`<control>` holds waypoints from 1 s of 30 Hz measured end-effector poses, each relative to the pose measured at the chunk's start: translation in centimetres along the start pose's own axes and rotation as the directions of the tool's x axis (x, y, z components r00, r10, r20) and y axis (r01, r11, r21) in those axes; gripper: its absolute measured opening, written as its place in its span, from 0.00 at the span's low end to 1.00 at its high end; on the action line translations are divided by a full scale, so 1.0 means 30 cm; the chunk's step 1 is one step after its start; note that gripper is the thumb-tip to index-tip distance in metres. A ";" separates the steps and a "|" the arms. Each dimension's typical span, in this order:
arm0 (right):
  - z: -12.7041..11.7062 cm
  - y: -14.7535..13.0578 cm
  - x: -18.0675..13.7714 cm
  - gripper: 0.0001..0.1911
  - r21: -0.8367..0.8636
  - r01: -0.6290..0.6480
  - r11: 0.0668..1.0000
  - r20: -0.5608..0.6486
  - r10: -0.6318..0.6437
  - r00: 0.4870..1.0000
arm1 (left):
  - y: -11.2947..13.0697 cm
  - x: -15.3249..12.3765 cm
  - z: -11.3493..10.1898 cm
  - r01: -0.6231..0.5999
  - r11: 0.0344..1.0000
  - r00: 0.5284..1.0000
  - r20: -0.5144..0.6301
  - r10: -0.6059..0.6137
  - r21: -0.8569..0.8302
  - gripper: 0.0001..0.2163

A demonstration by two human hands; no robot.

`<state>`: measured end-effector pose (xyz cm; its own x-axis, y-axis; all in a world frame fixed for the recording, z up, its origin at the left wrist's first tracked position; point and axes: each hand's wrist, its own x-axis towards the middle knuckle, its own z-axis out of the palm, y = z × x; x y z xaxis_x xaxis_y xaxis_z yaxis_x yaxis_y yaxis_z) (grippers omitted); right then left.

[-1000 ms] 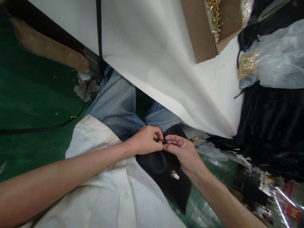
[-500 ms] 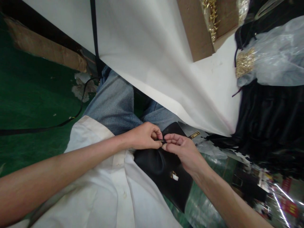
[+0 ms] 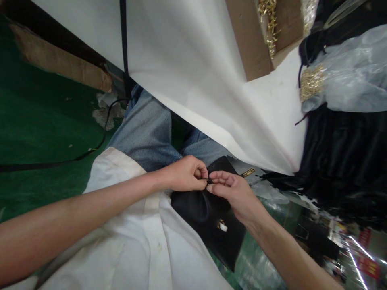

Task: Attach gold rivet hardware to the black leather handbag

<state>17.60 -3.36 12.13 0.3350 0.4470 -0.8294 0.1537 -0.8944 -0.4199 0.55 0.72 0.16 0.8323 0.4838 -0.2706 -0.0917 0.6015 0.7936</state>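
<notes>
Sitting beside white sheet [image 3: 187, 60], green floor [image 3: 54, 129]

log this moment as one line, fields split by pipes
left hand: pinching small dark part | right hand: pinching same part | black item: beneath both hands | cardboard box: gold pieces inside

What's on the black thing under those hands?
On the black piece, a small gold and white bit. The left hand and right hand pinch something small and dark; they hide most of it.
</notes>
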 end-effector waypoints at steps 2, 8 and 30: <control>0.000 0.002 -0.006 0.22 0.014 -0.004 1.000 -0.022 0.004 1.000 | 0.008 -0.003 0.012 0.002 0.999 0.999 -0.054 0.000 0.036 0.05; 0.004 0.016 -0.009 0.23 0.058 -0.017 0.998 -0.056 0.021 0.998 | 0.039 -0.018 0.047 0.036 0.986 0.975 -0.223 0.001 0.161 0.05; 0.029 0.005 -0.013 0.23 0.089 -0.012 0.996 -0.090 0.020 0.996 | 0.025 -0.018 0.009 0.068 0.996 0.988 -0.145 -0.059 0.056 0.06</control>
<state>16.68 -3.65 12.07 0.4201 0.4263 -0.8011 0.0660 -0.8948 -0.4416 0.18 0.71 1.04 0.7483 0.5343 -0.3931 -0.0041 0.5963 0.8028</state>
